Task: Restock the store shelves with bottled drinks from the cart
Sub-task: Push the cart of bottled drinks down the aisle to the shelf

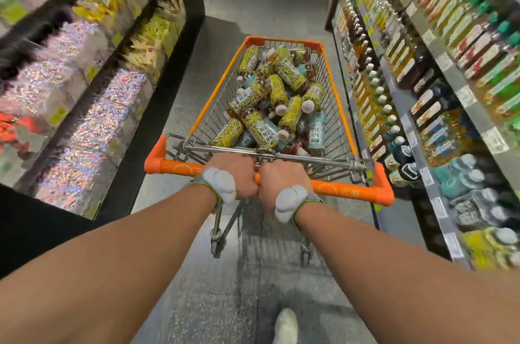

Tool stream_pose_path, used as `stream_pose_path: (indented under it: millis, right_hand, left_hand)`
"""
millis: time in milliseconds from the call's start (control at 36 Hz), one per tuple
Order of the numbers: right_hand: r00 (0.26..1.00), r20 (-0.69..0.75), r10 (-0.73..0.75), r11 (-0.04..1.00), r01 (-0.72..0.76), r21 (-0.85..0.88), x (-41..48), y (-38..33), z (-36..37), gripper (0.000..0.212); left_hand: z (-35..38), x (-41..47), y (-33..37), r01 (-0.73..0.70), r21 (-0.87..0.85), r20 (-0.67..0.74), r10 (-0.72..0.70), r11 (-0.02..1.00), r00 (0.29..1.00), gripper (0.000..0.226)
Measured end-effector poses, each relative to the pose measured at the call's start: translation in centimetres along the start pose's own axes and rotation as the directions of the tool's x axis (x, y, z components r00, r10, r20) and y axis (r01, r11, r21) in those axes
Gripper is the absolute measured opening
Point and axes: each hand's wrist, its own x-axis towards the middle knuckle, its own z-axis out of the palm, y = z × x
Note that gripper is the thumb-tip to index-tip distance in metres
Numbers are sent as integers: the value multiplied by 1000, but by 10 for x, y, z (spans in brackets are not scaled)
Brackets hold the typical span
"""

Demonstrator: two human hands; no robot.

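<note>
A wire shopping cart [334, 107] with orange trim stands in the aisle ahead of me. Its basket holds a pile of several bottled drinks [277, 98] with yellow-green and pale blue labels, lying on their sides. My left hand [239, 174] and my right hand [281, 181] grip the orange cart handle [351, 190] side by side near its middle, knuckles almost touching. Each wrist wears a grey band with a white pad. On the right, drink shelves [439, 84] carry rows of upright bottles.
Black shelving [98, 62] with bagged snacks lines the left side of the aisle, blurred. The grey floor [264, 5] runs on beyond the cart. My white shoe [285, 326] shows at the bottom. The cart sits close to the right shelves.
</note>
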Motion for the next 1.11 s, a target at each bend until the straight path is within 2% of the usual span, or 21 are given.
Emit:
stream_pose_path:
  millis: [139,278,417,528,667,750,1000,1111]
  right_hand:
    - [999,-38,-18,1000,18,-23,56,28,-9,10]
    - [999,-36,-21,999,20,-27,105,48,-12,9]
    - [999,-40,-20,1000,19,-20,153,65,-19,14]
    - [1000,-30,1,1000,-1,-13,186,76,-23,7]
    - [999,-11,53,999,-53,-5,245,93,-31,14]
    - [998,-12,64,998,-64,-17,283,101,-37,17]
    - [994,-3,111,992,-111,-55,361,114,-48,14]
    - [996,-11,88,995,-89,-54,386,118,-50,27]
  left_hand:
    - [-13,57,-16,51,-34,-21,-52,998,998,28]
    - [-28,107,-29,83,52,-47,-81,995,996,31]
    - [-37,155,-49,31,47,-86,-27,998,996,35]
    - [-52,185,-64,-9,17,-37,10,1000,999,36]
    - [-71,241,-89,-54,-4,-7,54,999,998,34]
    - [-84,273,-106,-81,3,-39,81,997,996,35]
    - [-99,344,-149,-79,-48,-64,76,996,995,33]
    - [-102,366,-162,-58,-62,-41,56,996,998,30]
